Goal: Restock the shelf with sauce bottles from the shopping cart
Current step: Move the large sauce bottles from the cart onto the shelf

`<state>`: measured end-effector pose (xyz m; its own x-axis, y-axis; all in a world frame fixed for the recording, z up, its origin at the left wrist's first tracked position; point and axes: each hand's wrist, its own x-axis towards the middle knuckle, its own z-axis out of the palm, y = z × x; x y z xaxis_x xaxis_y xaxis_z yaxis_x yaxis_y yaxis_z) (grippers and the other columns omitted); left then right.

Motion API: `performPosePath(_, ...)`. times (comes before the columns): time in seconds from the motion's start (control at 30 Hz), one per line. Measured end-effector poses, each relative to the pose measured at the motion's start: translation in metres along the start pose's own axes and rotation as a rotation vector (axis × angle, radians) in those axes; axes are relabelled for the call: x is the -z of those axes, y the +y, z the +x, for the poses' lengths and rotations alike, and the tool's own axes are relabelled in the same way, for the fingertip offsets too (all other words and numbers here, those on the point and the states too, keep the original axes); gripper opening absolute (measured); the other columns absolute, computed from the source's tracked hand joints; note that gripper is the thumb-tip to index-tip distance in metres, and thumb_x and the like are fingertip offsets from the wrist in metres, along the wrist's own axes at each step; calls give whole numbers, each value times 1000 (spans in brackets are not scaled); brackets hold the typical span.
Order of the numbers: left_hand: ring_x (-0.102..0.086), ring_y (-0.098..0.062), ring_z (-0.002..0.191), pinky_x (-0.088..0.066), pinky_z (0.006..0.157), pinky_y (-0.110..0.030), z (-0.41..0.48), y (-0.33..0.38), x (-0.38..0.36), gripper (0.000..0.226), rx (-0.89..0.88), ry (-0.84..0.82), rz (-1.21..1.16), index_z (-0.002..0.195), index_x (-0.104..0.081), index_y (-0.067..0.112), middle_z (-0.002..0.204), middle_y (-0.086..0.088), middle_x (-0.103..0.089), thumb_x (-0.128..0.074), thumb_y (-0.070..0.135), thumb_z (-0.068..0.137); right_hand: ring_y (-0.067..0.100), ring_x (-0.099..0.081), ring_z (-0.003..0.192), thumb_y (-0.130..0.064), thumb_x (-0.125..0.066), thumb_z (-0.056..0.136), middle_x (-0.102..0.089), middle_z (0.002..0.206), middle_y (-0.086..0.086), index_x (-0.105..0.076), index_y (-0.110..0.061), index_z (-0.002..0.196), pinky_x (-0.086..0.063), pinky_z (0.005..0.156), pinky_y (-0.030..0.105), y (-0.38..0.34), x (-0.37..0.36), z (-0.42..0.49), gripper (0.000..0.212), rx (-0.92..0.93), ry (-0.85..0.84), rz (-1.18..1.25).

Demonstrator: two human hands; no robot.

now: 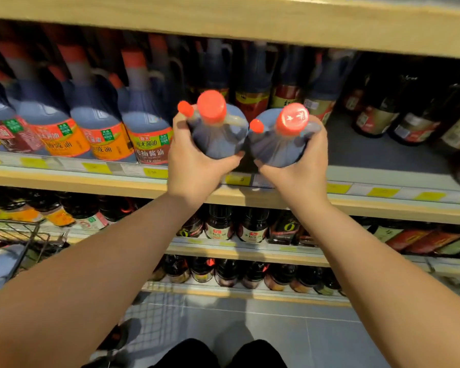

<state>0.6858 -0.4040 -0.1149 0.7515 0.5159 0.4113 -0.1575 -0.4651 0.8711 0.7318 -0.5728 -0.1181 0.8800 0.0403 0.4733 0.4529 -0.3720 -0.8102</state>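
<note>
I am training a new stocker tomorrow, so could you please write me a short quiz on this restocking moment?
1. True or false: the left hand grips the left bottle and the right hand grips the right bottle, both red-capped.
2. Where is the shelf bare? A) left of the held bottles B) right of them C) directly behind them
3. Fill in: the shopping cart shows at the view's lower ___ side.
Key: 1 true; 2 B; 3 left.
</note>
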Motion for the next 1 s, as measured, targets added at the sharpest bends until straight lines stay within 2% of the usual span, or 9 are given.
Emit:
performPosePath(0.07, -56, -8, 110, -50, 90, -28, 6, -2, -5, 83, -9, 30, 31, 117, -38, 32, 116, 8, -57, -88, 42, 51, 21, -50, 118, -23, -86, 57, -51, 123, 3, -42, -26, 118, -47, 98, 40, 4, -6, 3, 75, -27, 0, 17)
performPosePath(0.13, -57, -12, 111, -52, 90, -38, 13, -4, -10, 87, 2, 65, 16, 119, -39, 33, 117, 7, -58, -87, 49, 48, 20, -53, 116, -28, -85, 55, -54, 119, -1, -42, -34, 113, -50, 93, 44, 6, -10, 6, 72, -49, 15, 22)
performPosePath(0.27, -53, -21, 113, -48, 91, -46, 21, -8, -20, 88, 28, 104, 63, 117, -45, 22, 114, 5, -56, -83, 54, 45, 23, -56, 109, -41, -82, 48, -58, 113, 4, -45, -26, 106, -53, 83, 39, 6, -19, 17, 71, -146, 28, 33)
performPosePath(0.33, -45, -23, 116, -42, 97, -44, 23, -12, -24, 90, 47, 116, 125, 119, -46, 15, 115, 2, -51, -83, 53, 47, 26, -58, 105, -47, -81, 44, -57, 113, 8, -44, -19, 102, -53, 79, 39, 8, -24, 23, 74, -210, 7, 16)
performPosePath(0.43, -38, -23, 123, -32, 103, -33, 30, -18, -28, 99, 83, 133, 186, 133, -41, 11, 122, -3, -47, -83, 54, 54, 23, -59, 108, -55, -80, 40, -57, 116, 7, -47, -12, 118, -53, 90, 43, 11, -31, 32, 95, -260, -17, 22)
performPosePath(0.53, -35, -23, 128, -24, 104, -26, 33, -21, -31, 104, 86, 145, 208, 139, -35, 11, 129, -3, -46, -80, 57, 58, 22, -57, 114, -56, -81, 42, -60, 116, 5, -48, -16, 127, -52, 95, 42, 11, -35, 38, 100, -266, -22, 15)
performPosePath(0.67, -36, -24, 132, -28, 111, -37, 27, -28, -32, 104, 46, 168, 222, 142, -33, 10, 136, -4, -45, -78, 59, 61, 22, -54, 119, -57, -80, 49, -59, 121, 2, -43, -12, 133, -49, 97, 43, 13, -34, 33, 102, -225, -23, -18)
performPosePath(0.83, -33, -24, 135, -33, 112, -40, 8, -39, -25, 104, -5, 115, 246, 147, -24, 6, 144, -11, -33, -82, 39, 67, 17, -53, 120, -38, -86, 57, -54, 126, 2, -39, -14, 133, -50, 98, 41, 25, -22, 18, 92, -166, -135, -121)
performPosePath(1.0, -36, -23, 133, -29, 111, -23, 1, -39, -18, 95, -131, 115, 268, 146, -24, 0, 141, -15, -36, -79, 29, 74, 18, -55, 114, -36, -86, 65, -56, 121, 2, -44, -17, 119, -53, 91, 40, 26, -18, 12, 72, -159, -188, -268)
